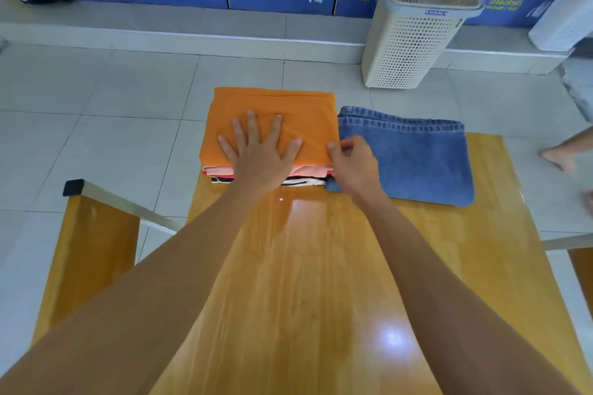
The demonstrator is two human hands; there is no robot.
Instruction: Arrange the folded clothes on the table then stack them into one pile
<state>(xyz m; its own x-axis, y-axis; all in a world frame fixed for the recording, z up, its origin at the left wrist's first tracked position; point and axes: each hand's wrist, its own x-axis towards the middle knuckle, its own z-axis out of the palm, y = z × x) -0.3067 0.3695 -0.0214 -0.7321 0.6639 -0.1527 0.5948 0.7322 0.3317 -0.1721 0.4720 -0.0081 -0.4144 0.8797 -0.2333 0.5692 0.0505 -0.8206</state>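
Pressing flat with spread fingers, the left hand [260, 151] lay on the orange shirt [272, 119] topping the pile at the table's [314, 266] far edge; the right hand [353, 163] pinched the shirt's corner, folded jeans [414, 157] just beside.

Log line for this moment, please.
left hand flat on orange garment topping pile | right hand pinching its corner | jeans beside, unstacked

One clothes pile [269, 125], one folded jeans [414, 157], two hands [260, 154], two baskets [414, 29].
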